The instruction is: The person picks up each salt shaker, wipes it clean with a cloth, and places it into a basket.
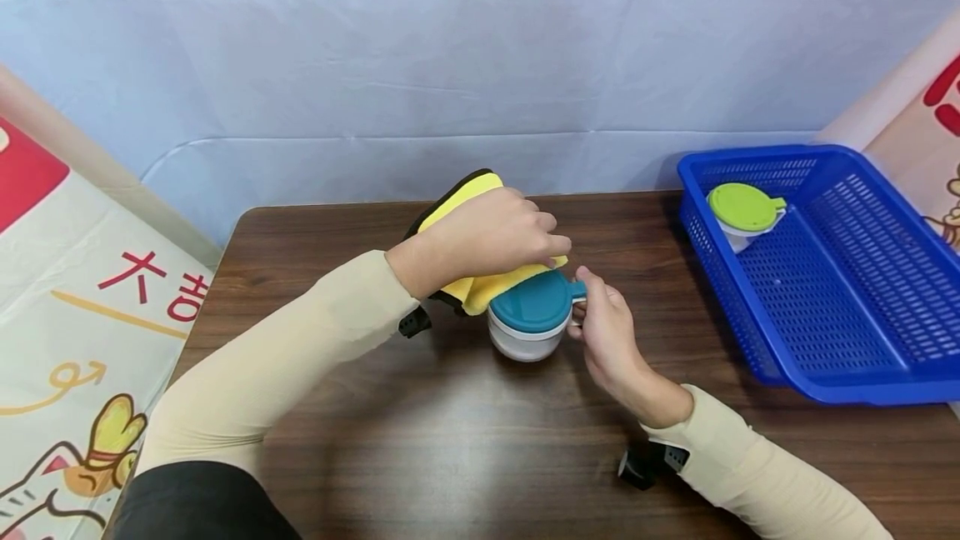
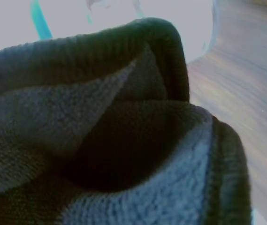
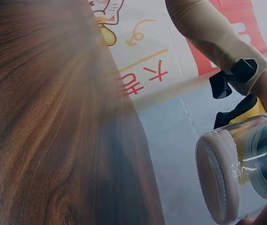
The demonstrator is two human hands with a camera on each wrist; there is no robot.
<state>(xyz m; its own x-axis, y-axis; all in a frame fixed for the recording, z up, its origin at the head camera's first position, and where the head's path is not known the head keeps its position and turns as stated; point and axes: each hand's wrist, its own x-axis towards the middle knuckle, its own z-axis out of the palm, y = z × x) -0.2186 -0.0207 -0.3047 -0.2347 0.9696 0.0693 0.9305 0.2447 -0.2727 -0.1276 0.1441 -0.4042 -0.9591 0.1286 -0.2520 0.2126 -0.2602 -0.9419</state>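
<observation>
A jar [image 1: 527, 346] with a teal lid [image 1: 532, 304] and a side handle is in the middle of the head view. My right hand [image 1: 611, 336] grips it by the handle. In the right wrist view the clear-walled jar [image 3: 225, 173] shows its underside, raised off the table. A yellow cloth [image 1: 480, 294] with a dark edge is bunched under my left hand [image 1: 501, 232], whose curled fingers hold it against the lid. Grey folds of the cloth [image 2: 156, 206] fill most of the left wrist view, hiding the left fingers there.
To the right, a blue plastic basket [image 1: 787, 357] stands on the brown wooden table [image 1: 450, 457]. Inside its far left corner is a similar jar with a lime-green lid [image 1: 742, 207]. A pale sheet [image 1: 450, 65] hangs behind the table, with printed sheets at both sides.
</observation>
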